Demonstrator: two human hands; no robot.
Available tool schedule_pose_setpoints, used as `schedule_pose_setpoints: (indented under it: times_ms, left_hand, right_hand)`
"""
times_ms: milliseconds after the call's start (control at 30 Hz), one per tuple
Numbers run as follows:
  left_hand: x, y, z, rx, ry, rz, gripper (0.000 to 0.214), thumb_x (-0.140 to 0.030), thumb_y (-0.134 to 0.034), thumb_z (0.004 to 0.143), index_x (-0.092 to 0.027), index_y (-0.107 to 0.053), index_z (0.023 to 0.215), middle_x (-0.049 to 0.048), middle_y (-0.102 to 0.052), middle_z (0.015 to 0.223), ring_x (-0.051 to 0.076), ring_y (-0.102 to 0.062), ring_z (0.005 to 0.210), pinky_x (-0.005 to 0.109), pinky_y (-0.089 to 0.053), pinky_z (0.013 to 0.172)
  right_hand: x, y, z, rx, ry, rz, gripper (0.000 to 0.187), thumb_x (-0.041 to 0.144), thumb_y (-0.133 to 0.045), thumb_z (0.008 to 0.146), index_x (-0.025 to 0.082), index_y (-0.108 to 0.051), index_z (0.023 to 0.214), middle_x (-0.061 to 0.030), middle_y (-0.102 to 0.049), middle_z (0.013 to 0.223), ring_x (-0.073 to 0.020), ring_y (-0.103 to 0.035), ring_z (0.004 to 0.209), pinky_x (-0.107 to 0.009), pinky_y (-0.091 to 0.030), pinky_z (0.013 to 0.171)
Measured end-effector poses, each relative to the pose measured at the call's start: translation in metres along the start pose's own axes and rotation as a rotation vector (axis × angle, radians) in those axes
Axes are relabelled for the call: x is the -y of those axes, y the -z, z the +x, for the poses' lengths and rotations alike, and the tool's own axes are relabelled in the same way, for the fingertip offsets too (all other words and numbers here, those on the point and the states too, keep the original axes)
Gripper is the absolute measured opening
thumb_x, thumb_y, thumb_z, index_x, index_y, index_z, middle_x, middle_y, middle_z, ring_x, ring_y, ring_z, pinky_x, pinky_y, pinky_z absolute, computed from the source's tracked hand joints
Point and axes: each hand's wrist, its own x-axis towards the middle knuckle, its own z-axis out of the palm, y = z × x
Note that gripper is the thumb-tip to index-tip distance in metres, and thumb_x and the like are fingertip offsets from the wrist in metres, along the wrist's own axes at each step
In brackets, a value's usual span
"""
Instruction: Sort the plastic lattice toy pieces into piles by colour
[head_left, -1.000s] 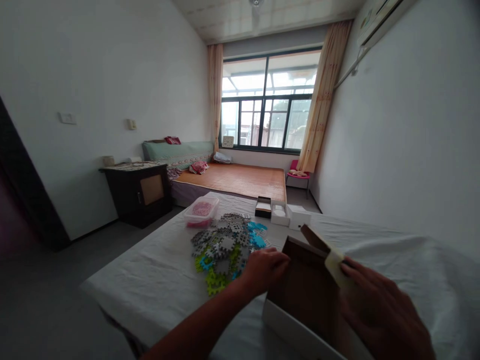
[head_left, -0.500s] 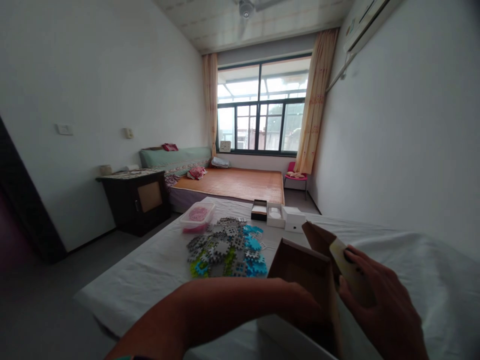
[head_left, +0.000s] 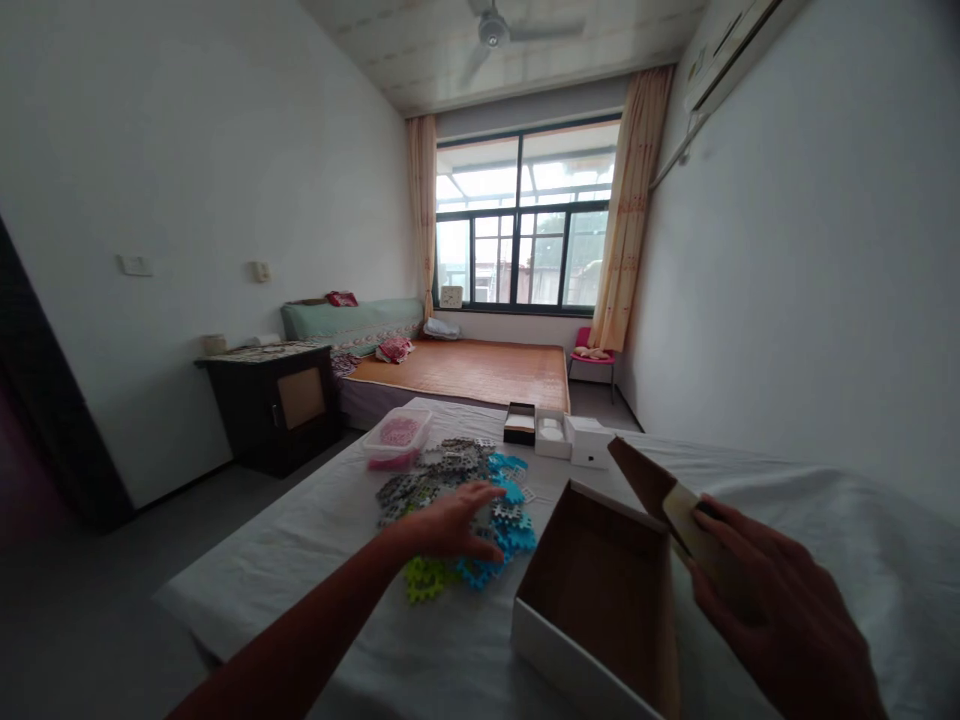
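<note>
My left hand [head_left: 457, 525] is stretched over a pile of toothed plastic building pieces, fingers apart and holding nothing. Grey pieces [head_left: 465, 455] lie at the back of the pile, blue pieces [head_left: 517, 540] on its right, and a lime-green piece [head_left: 426, 580] at the front. To the right stands an open cardboard box [head_left: 592, 590], white outside and brown inside. My right hand [head_left: 780, 600] is closed on the raised lid [head_left: 645, 475] of this box, at a pale, rounded part. The hand hides some of what it grips.
A clear tub [head_left: 397, 440] with pink contents sits behind the pieces. Small boxes [head_left: 589, 442] stand along the far edge of the white-sheeted table [head_left: 300, 570]. Beyond are a bed [head_left: 480, 365], a dark cabinet [head_left: 262, 400] and a pink chair [head_left: 592, 345].
My left hand has come out of the box and moved left over the pieces. Some blue and green pieces now lie nearer me. My right hand stays at the lid.
</note>
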Motion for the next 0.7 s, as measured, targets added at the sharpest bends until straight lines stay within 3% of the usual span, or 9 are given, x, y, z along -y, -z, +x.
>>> schedule_pose_setpoints:
  times_ms: [33, 100, 233, 400, 500, 600, 667, 700]
  left_hand:
    - [-0.003, -0.013, -0.008, 0.093, -0.028, -0.075, 0.091, -0.041, -0.073, 0.059, -0.028, -0.029, 0.138, 0.0076, -0.034, 0.142, 0.027, -0.034, 0.126, 0.038, -0.031, 0.102]
    - [-0.014, -0.041, -0.020, 0.113, -0.031, -0.162, 0.105, -0.041, -0.075, 0.055, -0.027, -0.017, 0.142, 0.0079, -0.025, 0.146, 0.029, -0.029, 0.130, 0.039, -0.029, 0.104]
    - [-0.036, -0.093, -0.023, -0.008, -0.081, -0.266, 0.103, -0.037, -0.071, 0.061, -0.026, -0.010, 0.143, 0.0065, -0.025, 0.147, 0.025, -0.025, 0.132, 0.035, -0.026, 0.107]
    - [-0.046, -0.128, -0.010, -0.123, 0.001, -0.277, 0.104, -0.034, -0.071, 0.060, -0.023, -0.010, 0.143, 0.0078, -0.025, 0.146, 0.025, -0.026, 0.131, 0.035, -0.027, 0.108]
    - [-0.046, -0.139, -0.007, -0.154, 0.017, -0.269, 0.094, -0.034, -0.064, 0.066, -0.021, -0.012, 0.143, 0.0089, -0.026, 0.146, 0.027, -0.027, 0.131, 0.037, -0.028, 0.107]
    - [-0.040, -0.143, -0.009, -0.131, 0.011, -0.271, 0.089, -0.029, -0.059, 0.069, -0.022, -0.011, 0.143, 0.0088, -0.023, 0.147, 0.028, -0.023, 0.132, 0.041, -0.025, 0.109]
    - [-0.035, -0.140, -0.013, -0.075, 0.033, -0.294, 0.093, -0.028, -0.062, 0.066, -0.024, -0.011, 0.143, 0.0083, -0.021, 0.148, 0.030, -0.024, 0.131, 0.042, -0.027, 0.107]
    - [-0.032, -0.138, -0.015, -0.048, 0.048, -0.310, 0.095, -0.028, -0.064, 0.064, -0.025, -0.010, 0.143, 0.0083, -0.020, 0.148, 0.030, -0.025, 0.130, 0.043, -0.028, 0.106]
  right_hand:
    - [0.002, 0.002, 0.001, 0.016, 0.027, -0.011, 0.047, 0.032, -0.055, 0.078, 0.026, -0.047, 0.124, -0.0033, -0.053, 0.126, -0.0249, -0.052, 0.109, -0.039, -0.039, 0.089]
    - [0.009, 0.006, 0.002, 0.060, 0.126, -0.028, 0.048, 0.031, -0.056, 0.077, 0.027, -0.048, 0.124, -0.0023, -0.053, 0.126, -0.0247, -0.052, 0.110, -0.037, -0.038, 0.089]
    - [0.033, 0.010, 0.003, 0.154, 0.411, -0.055, 0.044, 0.026, -0.057, 0.076, 0.028, -0.053, 0.120, -0.0001, -0.056, 0.124, -0.0210, -0.053, 0.107, -0.033, -0.037, 0.088]
    - [0.062, 0.001, -0.007, 0.164, 0.618, -0.074, 0.036, 0.020, -0.052, 0.077, 0.024, -0.060, 0.111, -0.0008, -0.063, 0.114, -0.0179, -0.059, 0.096, -0.031, -0.038, 0.084]
    - [0.071, -0.012, -0.019, 0.131, 0.644, -0.046, 0.034, 0.019, -0.053, 0.077, 0.024, -0.061, 0.110, -0.0002, -0.066, 0.109, -0.0162, -0.061, 0.091, -0.028, -0.040, 0.081]
    - [0.063, -0.020, -0.033, 0.165, 0.627, 0.035, 0.035, 0.029, -0.057, 0.077, 0.025, -0.059, 0.112, 0.0017, -0.066, 0.109, -0.0150, -0.062, 0.089, -0.024, -0.044, 0.077]
    - [0.044, -0.021, -0.042, 0.231, 0.480, 0.118, 0.040, 0.036, -0.057, 0.077, 0.026, -0.056, 0.116, 0.0012, -0.064, 0.111, -0.0162, -0.061, 0.095, -0.024, -0.046, 0.080]
    - [0.032, -0.020, -0.047, 0.261, 0.323, 0.151, 0.042, 0.039, -0.056, 0.077, 0.026, -0.055, 0.118, -0.0001, -0.063, 0.114, -0.0176, -0.059, 0.099, -0.026, -0.047, 0.083]
